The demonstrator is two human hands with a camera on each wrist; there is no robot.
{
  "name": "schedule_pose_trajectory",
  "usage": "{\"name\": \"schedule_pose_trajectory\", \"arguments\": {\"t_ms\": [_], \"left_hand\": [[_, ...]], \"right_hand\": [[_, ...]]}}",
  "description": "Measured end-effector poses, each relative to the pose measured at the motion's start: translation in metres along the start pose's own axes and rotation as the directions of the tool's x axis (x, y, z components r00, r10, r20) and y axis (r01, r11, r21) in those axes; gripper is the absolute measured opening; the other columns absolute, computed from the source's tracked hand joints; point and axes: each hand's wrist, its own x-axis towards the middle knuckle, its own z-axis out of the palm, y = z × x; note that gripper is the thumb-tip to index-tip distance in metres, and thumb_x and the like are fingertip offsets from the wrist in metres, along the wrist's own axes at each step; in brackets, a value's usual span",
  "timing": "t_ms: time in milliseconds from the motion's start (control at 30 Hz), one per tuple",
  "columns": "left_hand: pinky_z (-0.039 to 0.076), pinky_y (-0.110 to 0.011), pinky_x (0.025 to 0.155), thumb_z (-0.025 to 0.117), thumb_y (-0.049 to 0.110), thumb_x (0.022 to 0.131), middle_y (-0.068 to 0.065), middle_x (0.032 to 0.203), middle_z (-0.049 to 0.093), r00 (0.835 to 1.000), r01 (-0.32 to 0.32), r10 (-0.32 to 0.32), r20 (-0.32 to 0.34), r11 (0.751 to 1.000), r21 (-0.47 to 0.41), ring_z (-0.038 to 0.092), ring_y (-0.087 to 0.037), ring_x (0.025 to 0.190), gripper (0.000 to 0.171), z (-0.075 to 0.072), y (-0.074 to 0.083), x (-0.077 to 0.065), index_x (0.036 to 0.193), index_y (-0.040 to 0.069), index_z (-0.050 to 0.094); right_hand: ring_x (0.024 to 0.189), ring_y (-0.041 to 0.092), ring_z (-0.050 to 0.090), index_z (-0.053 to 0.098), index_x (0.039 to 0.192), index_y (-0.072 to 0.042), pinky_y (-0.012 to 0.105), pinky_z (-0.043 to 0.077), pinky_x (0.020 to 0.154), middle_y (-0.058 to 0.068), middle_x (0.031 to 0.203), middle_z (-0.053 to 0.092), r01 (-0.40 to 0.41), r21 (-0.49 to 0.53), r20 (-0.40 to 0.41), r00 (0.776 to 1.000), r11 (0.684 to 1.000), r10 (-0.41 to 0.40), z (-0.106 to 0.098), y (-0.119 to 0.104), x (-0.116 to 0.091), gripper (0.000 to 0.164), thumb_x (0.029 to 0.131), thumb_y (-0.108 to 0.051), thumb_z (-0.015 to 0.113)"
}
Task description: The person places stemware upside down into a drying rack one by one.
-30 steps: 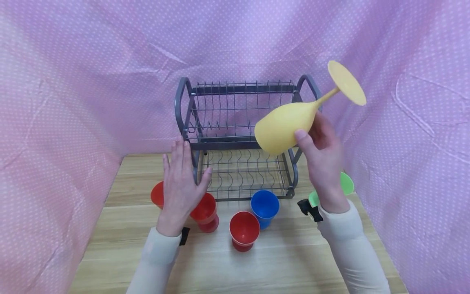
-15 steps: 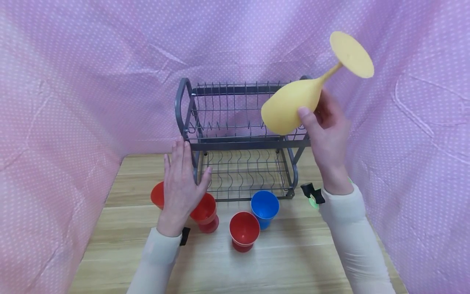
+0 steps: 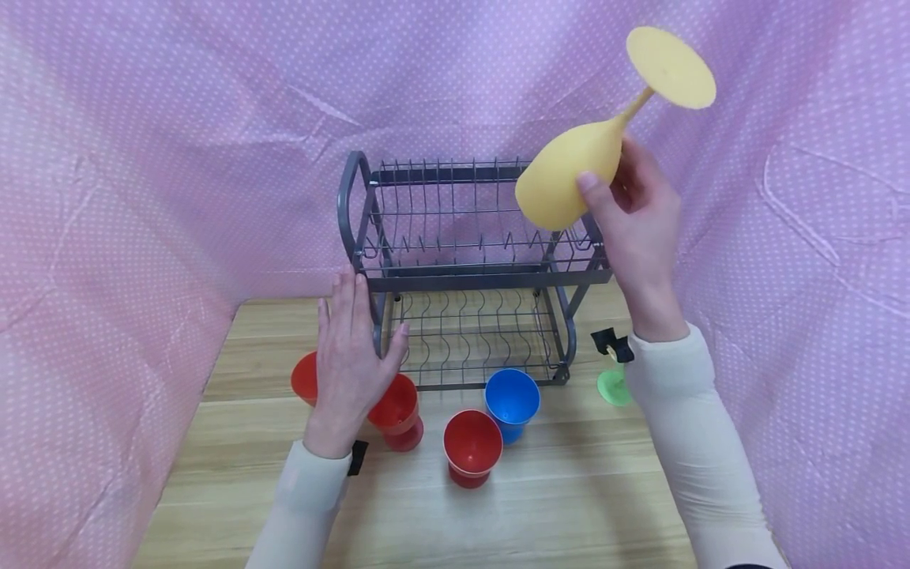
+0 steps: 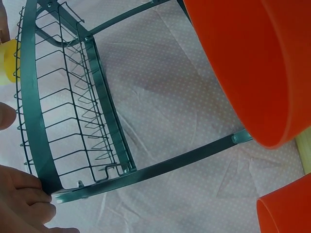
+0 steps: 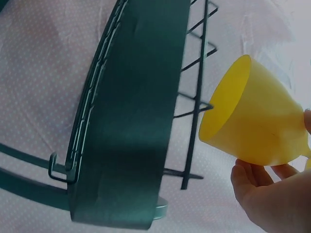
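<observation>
My right hand grips the bowl of a yellow wine glass, thumb on the near side and fingers behind. The glass tilts mouth-down to the left, its round foot raised to the upper right. It hangs over the right part of the top tier of a grey two-tier dish rack. In the right wrist view the yellow glass's rim is close to the rack's upper wires. My left hand has straight fingers, their tips touching the rack's left front corner, as the left wrist view shows too.
Before the rack stand a blue goblet, a red goblet and another red goblet. A further red goblet is partly behind my left hand. A green foot shows beside my right sleeve. Pink dotted cloth surrounds the table.
My right hand has lifted the yellow wine glass up and slightly right, from before the rack's right side to over its upper tier. The left hand has stayed in place.
</observation>
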Motion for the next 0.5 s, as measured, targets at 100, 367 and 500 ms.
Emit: {"name": "schedule_pose_trajectory", "arguments": {"t_ms": [100, 367, 500], "left_hand": [[0.013, -0.058, 0.126, 0.063, 0.039, 0.095, -0.021, 0.167, 0.028, 1.000, -0.003, 0.003, -0.007, 1.000, -0.003, 0.022, -0.037, 0.156, 0.083, 0.000, 0.000, 0.000, 0.159, -0.004, 0.033], [0.014, -0.058, 0.126, 0.062, 0.039, 0.095, -0.022, 0.167, 0.029, 1.000, -0.013, 0.013, -0.015, 1.000, -0.009, 0.023, -0.038, 0.156, 0.082, 0.001, -0.001, 0.000, 0.158, -0.005, 0.033], [0.014, -0.058, 0.126, 0.062, 0.039, 0.095, -0.021, 0.167, 0.028, 1.000, -0.012, 0.012, -0.015, 1.000, -0.011, 0.023, -0.039, 0.155, 0.082, 0.001, -0.002, 0.000, 0.158, -0.005, 0.033]], "right_hand": [[0.119, 0.024, 0.064, 0.064, 0.140, -0.006, 0.034, 0.050, 0.107, 0.016, 0.132, 0.067, -0.016, -0.046, 0.011, 1.000, 0.999, 0.016, -0.003, 0.012, 0.009, 0.054, 0.088, -0.012, 0.078], [0.116, 0.023, 0.063, 0.064, 0.140, -0.008, 0.032, 0.050, 0.105, 0.014, 0.130, 0.067, -0.043, -0.107, 0.080, 0.995, 0.993, 0.052, -0.006, 0.037, 0.026, 0.053, 0.089, -0.012, 0.080], [0.117, 0.022, 0.063, 0.063, 0.140, -0.006, 0.032, 0.050, 0.106, 0.016, 0.132, 0.066, -0.077, -0.150, 0.112, 0.989, 0.986, 0.094, -0.005, 0.042, 0.030, 0.052, 0.091, -0.012, 0.078]]}}
